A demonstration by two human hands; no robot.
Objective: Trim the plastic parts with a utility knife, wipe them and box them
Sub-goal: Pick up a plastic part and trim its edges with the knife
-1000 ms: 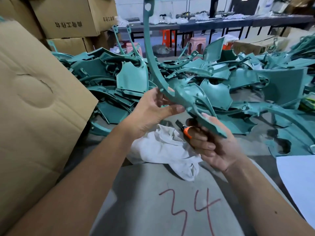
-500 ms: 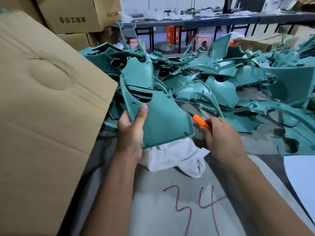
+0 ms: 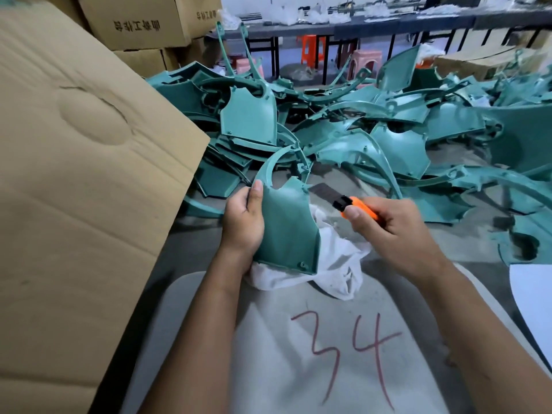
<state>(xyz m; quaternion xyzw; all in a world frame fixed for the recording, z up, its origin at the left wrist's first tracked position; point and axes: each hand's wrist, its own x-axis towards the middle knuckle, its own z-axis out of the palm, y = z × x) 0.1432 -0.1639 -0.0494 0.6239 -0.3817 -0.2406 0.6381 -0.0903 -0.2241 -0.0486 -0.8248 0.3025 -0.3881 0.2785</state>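
Observation:
My left hand (image 3: 242,222) grips the left edge of a teal plastic part (image 3: 285,225), a flat panel with a curved arm rising from its top, held upright over a white cloth (image 3: 334,264). My right hand (image 3: 397,231) holds an orange utility knife (image 3: 355,207) with its dark blade end pointing left toward the part's upper right edge, a short gap away. A large heap of teal plastic parts (image 3: 388,138) covers the table beyond my hands.
A big open cardboard box flap (image 3: 74,174) stands at my left. A grey pad marked "34" (image 3: 343,339) lies in front of me. Stacked cartons (image 3: 137,25) and a long bench (image 3: 388,22) with stools are at the back. A white sheet (image 3: 531,294) lies at right.
The part has turned in my left hand, now narrower and upright with the arm curving up. My right hand has drawn the knife back toward me and turned it, its blade end now showing.

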